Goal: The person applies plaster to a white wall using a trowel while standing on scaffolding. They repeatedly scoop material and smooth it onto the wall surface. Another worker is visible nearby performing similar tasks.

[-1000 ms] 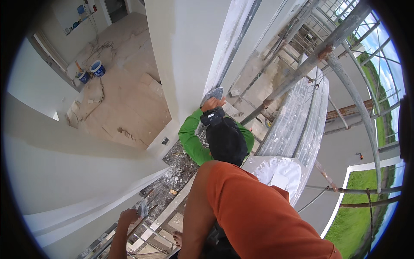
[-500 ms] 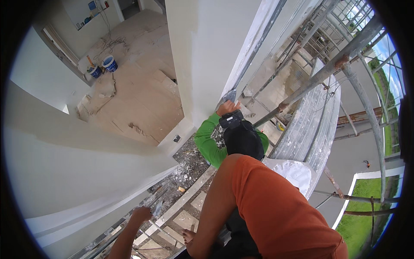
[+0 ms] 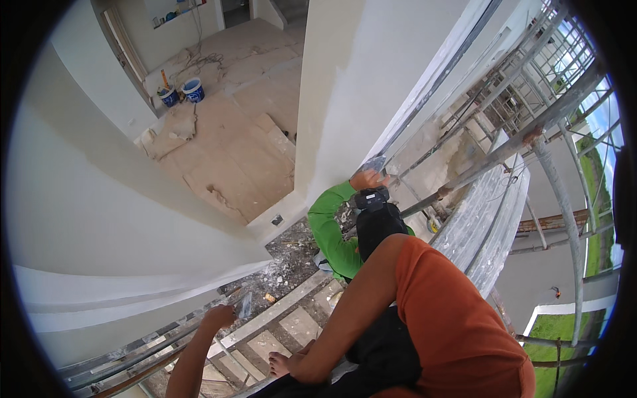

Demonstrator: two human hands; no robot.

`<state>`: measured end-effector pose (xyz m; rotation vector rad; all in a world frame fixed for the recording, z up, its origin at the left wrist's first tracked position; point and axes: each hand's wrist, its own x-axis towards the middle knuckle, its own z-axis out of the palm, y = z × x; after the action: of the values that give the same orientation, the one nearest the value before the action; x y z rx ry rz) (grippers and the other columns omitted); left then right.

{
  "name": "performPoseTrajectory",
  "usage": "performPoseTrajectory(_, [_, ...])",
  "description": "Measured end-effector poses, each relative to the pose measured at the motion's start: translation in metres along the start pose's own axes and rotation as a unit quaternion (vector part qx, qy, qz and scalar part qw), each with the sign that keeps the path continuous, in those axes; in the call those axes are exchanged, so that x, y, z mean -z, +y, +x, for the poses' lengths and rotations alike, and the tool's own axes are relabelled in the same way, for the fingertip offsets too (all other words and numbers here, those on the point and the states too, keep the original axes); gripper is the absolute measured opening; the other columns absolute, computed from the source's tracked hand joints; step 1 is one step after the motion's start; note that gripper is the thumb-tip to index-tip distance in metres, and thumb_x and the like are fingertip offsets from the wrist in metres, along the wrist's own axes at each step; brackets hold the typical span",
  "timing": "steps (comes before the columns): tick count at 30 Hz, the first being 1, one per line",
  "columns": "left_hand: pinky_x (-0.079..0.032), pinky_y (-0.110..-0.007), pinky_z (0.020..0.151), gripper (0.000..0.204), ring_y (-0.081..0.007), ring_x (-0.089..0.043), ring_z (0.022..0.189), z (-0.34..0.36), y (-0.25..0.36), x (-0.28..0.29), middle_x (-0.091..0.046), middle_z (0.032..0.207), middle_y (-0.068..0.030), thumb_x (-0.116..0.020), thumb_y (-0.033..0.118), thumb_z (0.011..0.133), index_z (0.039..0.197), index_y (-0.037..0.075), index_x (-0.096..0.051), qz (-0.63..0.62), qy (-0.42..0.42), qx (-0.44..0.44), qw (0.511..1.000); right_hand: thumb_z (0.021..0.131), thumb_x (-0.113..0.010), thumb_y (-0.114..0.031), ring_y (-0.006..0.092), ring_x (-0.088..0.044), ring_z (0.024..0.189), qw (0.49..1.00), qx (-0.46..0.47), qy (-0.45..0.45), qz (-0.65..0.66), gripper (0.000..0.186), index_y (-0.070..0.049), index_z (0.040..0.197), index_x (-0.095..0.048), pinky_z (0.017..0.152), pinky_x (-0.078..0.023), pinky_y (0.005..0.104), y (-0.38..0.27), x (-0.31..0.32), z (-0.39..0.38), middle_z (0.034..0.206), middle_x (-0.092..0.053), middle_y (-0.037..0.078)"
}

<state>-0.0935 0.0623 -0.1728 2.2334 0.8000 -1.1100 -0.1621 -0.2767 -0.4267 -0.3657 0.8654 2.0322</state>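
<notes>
Left hand (image 3: pixel 220 317) holding scraper (image 3: pixel 245 307), co-worker (image 3: pixel 336 240) ahead, scaffold pipe (image 3: pixel 494 159), buckets (image 3: pixel 193 91)

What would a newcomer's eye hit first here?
Probably the big orange sleeve at lower right. Next, the green-sleeved co-worker near centre, whose raised hand holds a flat blade by the wall. Lower left, the person's left hand holds a scraper.

The left forearm (image 3: pixel 191 357) extends forward, fingers (image 3: pixel 227 316) curled.
</notes>
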Motion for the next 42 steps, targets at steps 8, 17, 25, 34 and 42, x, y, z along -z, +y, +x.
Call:
performPoseTrajectory(8, [-0.049, -0.045, 0.088, 0.039, -0.031, -0.061, 0.105, -0.029, -0.056, -0.047, -0.065, 0.111, -0.0134, -0.056, 0.038, 0.084, 0.11, 0.01, -0.065, 0.043, -0.067, 0.091, 0.993, 0.089, -0.044, -0.034, 0.018, -0.047, 0.069, 0.992, -0.042, -0.112, 0.03, 0.018, -0.02, 0.079, -0.046, 0.061, -0.034, 0.0385, 0.003, 0.041, 0.016, 0.067, -0.043, -0.002])
performPoseTrajectory(17, [-0.053, -0.04, 0.078, 0.033, -0.0267, -0.068, 0.088, -0.043, -0.082, -0.059, -0.069, 0.094, -0.0162, -0.061, 0.029, 0.078, 0.098, 0.003, -0.067, 0.029, 0.008, 0.125, 0.992, 0.069, -0.069, -0.021, 0.0249, -0.064, 0.074, 0.062, 0.094, 0.225, 0.968, 0.015, -0.009, 0.079, -0.068, 0.06, -0.051, 0.0374, -0.037, -0.345, -0.23, 0.077, -0.065, 0.007])
performPoseTrajectory(25, [-0.053, -0.039, 0.072, 0.037, -0.0214, -0.068, 0.086, 0.006, -0.08, -0.03, -0.071, 0.09, -0.0048, -0.075, 0.039, 0.072, 0.092, 0.009, -0.072, 0.186, -0.125, 0.08, 0.971, 0.066, -0.064, -0.013, 0.0296, -0.067, 0.079, 0.127, 0.3, 0.078, 0.942, 0.02, -0.008, 0.083, -0.072, 0.063, -0.053, 0.0399, -0.094, -0.45, -0.215, 0.085, -0.069, 0.013])
performPoseTrajectory(34, [-0.053, -0.036, 0.061, 0.02, -0.0201, -0.069, 0.07, 0.022, -0.041, -0.002, -0.07, 0.075, -0.006, -0.07, 0.024, 0.073, 0.083, 0.008, -0.072, 0.09, -0.029, -0.02, 0.995, 0.073, -0.061, -0.019, 0.0296, -0.068, 0.078, -0.07, 0.458, -0.026, 0.886, 0.03, 0.0, 0.093, -0.07, 0.064, -0.054, 0.0405, -0.099, -0.481, -0.22, 0.089, -0.069, 0.018])
performPoseTrajectory(42, [-0.054, -0.037, 0.067, 0.018, -0.0221, -0.069, 0.071, 0.017, -0.046, -0.003, -0.071, 0.082, -0.0088, -0.062, 0.015, 0.073, 0.087, 0.008, -0.072, 0.092, 0.056, -0.02, 0.994, 0.089, -0.057, -0.029, 0.0249, -0.068, 0.065, -0.207, 0.403, 0.007, 0.891, 0.038, 0.008, 0.089, -0.062, 0.054, -0.058, 0.0334, -0.097, -0.506, -0.219, 0.074, -0.065, 0.016])
